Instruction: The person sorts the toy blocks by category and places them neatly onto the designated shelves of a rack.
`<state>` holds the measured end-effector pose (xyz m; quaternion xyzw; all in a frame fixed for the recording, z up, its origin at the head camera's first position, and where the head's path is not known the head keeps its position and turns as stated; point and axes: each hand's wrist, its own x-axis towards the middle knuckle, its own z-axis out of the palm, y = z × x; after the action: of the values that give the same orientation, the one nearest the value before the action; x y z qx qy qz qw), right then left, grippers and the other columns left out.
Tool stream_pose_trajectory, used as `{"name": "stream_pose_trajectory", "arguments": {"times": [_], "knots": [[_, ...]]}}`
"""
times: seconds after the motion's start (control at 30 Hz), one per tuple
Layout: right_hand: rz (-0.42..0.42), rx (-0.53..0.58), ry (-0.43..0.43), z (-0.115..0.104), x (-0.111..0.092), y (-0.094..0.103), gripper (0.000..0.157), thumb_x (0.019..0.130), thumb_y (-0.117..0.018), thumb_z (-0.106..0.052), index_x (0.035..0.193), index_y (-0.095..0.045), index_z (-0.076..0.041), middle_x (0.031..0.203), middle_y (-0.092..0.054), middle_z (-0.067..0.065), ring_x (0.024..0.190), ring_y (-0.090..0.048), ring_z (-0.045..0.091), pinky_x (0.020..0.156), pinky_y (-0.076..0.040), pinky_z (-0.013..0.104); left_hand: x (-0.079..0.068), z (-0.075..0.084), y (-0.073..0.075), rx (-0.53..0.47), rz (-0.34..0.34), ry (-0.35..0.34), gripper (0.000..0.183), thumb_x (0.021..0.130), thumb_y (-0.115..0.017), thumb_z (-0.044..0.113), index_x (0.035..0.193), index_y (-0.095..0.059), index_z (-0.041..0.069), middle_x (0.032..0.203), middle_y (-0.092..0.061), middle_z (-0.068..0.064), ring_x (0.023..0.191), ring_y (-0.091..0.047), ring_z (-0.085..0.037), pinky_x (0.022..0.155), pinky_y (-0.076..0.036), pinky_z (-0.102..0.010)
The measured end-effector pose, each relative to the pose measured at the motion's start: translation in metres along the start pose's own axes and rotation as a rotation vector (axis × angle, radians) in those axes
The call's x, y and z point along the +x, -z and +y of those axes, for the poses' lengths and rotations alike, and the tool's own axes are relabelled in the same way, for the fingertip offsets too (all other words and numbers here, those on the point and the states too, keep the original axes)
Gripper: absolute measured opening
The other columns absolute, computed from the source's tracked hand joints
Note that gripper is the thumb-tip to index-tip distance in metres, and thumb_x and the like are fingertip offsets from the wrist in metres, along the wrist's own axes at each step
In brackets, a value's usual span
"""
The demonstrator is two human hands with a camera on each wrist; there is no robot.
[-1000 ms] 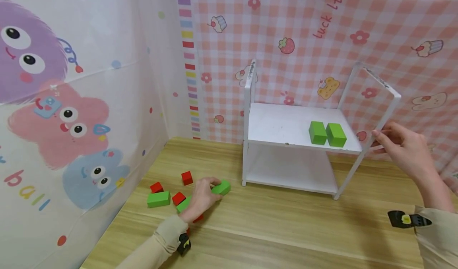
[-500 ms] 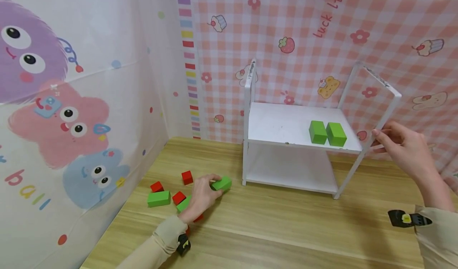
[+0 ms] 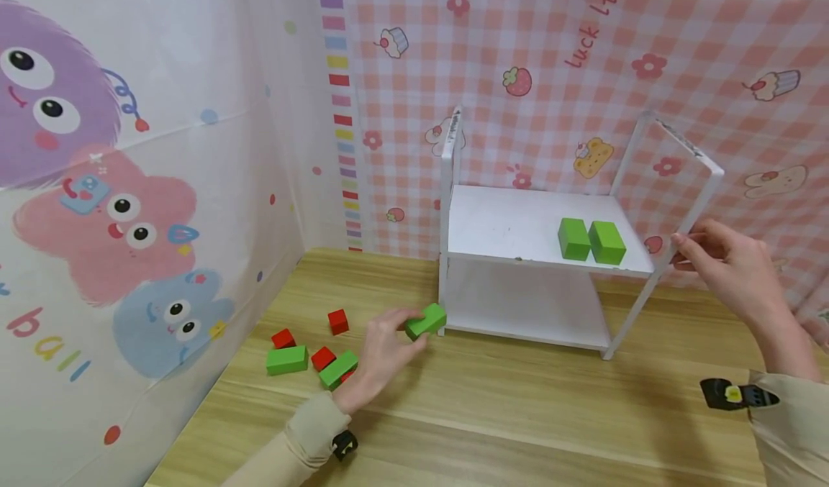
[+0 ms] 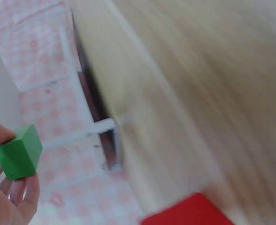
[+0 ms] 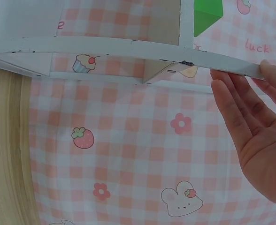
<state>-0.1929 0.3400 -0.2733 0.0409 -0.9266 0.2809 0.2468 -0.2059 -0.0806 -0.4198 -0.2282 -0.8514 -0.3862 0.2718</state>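
Note:
My left hand (image 3: pixel 382 354) pinches a green block (image 3: pixel 429 321) between thumb and fingers, near the left front leg of a small white shelf rack (image 3: pixel 499 224). In the left wrist view the green block (image 4: pixel 19 152) is held at the fingertips. My right hand (image 3: pixel 738 267) grips the rack's right front post; the right wrist view shows thumb and fingers on either side of this white post (image 5: pixel 124 48). Two green blocks stand side by side on the upper board, the left one (image 3: pixel 574 239) and the right one (image 3: pixel 607 242).
On the wooden table (image 3: pixel 492 415), left of the rack, lie two more green blocks, one at the left (image 3: pixel 287 360) and one nearer my wrist (image 3: pixel 338 370). Several red cubes (image 3: pixel 338 321) are scattered around them. A checked cloth (image 3: pixel 401 113) hangs behind the rack.
My left hand has moved right and slightly up with the green block, away from the other blocks and towards the rack. The right hand has stayed on the post.

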Motion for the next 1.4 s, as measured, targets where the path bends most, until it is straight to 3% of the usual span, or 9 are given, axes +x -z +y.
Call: {"name": "stream_pose_trajectory", "arguments": {"times": [0.3, 0.5, 0.83, 1.1, 1.4], "knots": [[-0.023, -0.022, -0.012, 0.002, 0.000, 0.001, 0.031, 0.094, -0.046, -0.034, 0.096, -0.056, -0.005, 0.091, -0.065, 0.027, 0.056, -0.049, -0.018, 0.048, -0.043, 0.013, 0.012, 0.035, -0.005, -0.011, 0.061, -0.150, 0.025, 0.071, -0.074, 0.010, 0.095, -0.070, 0.006, 0.099, -0.070, -0.008, 0.093, -0.065, -0.019, 0.081, -0.054, -0.028], [-0.030, -0.016, -0.016, 0.002, 0.000, 0.001, 0.032, 0.095, -0.045, -0.034, 0.098, -0.056, -0.004, 0.092, -0.065, 0.028, 0.056, -0.050, -0.017, 0.048, -0.043, 0.014, 0.027, 0.055, -0.012, -0.016, 0.098, -0.205, 0.026, 0.073, -0.074, 0.011, 0.097, -0.069, 0.004, 0.101, -0.070, -0.009, 0.086, -0.062, -0.015, 0.072, -0.052, -0.019], [-0.027, -0.004, -0.007, 0.002, 0.000, 0.001, 0.031, 0.095, -0.046, -0.033, 0.100, -0.056, -0.004, 0.094, -0.064, 0.027, 0.057, -0.052, -0.015, 0.049, -0.043, 0.013, 0.060, 0.079, -0.030, 0.051, 0.227, -0.418, 0.023, 0.076, -0.071, 0.009, 0.098, -0.069, 0.001, 0.103, -0.069, -0.011, 0.084, -0.061, -0.016, 0.068, -0.050, -0.015], [-0.021, 0.005, -0.009, 0.002, 0.000, 0.001, 0.031, 0.094, -0.046, -0.033, 0.100, -0.056, -0.004, 0.094, -0.064, 0.027, 0.057, -0.053, -0.014, 0.050, -0.043, 0.010, 0.087, 0.097, -0.043, 0.236, 0.303, -0.457, 0.023, 0.078, -0.070, 0.015, 0.098, -0.070, 0.004, 0.104, -0.069, -0.008, 0.080, -0.059, -0.016, 0.065, -0.049, -0.016], [-0.022, 0.014, -0.011, 0.003, -0.001, 0.001, 0.031, 0.094, -0.046, -0.034, 0.100, -0.056, -0.004, 0.096, -0.063, 0.028, 0.058, -0.054, -0.013, 0.051, -0.043, 0.010, 0.113, 0.115, -0.063, 0.369, 0.262, -0.425, 0.021, 0.083, -0.067, 0.021, 0.097, -0.070, 0.007, 0.105, -0.069, -0.007, 0.084, -0.060, -0.015, 0.069, -0.047, -0.017]]}}
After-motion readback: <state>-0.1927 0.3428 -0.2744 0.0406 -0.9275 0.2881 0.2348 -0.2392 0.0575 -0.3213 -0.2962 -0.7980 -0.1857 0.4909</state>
